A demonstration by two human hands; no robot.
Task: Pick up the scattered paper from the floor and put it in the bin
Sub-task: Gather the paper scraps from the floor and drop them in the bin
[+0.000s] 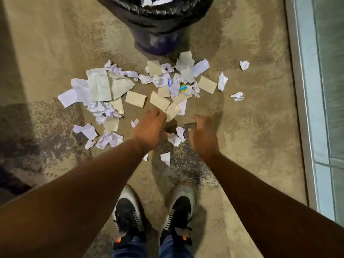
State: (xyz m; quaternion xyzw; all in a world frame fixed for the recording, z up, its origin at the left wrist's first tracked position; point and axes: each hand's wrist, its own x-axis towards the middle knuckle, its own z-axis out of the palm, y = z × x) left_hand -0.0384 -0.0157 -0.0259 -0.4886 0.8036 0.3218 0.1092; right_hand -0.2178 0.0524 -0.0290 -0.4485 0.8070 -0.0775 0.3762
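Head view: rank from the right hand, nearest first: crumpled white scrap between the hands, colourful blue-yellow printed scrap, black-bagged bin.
From the right hand:
1. Crumpled white scrap, just left of it.
2. Colourful blue-yellow printed scrap, mid-pile, ahead.
3. Black-bagged bin, beyond the pile.

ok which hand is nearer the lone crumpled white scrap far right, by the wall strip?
Right. The right hand is below-left of the scrap with bare floor between; the left hand is further left, over the main pile.
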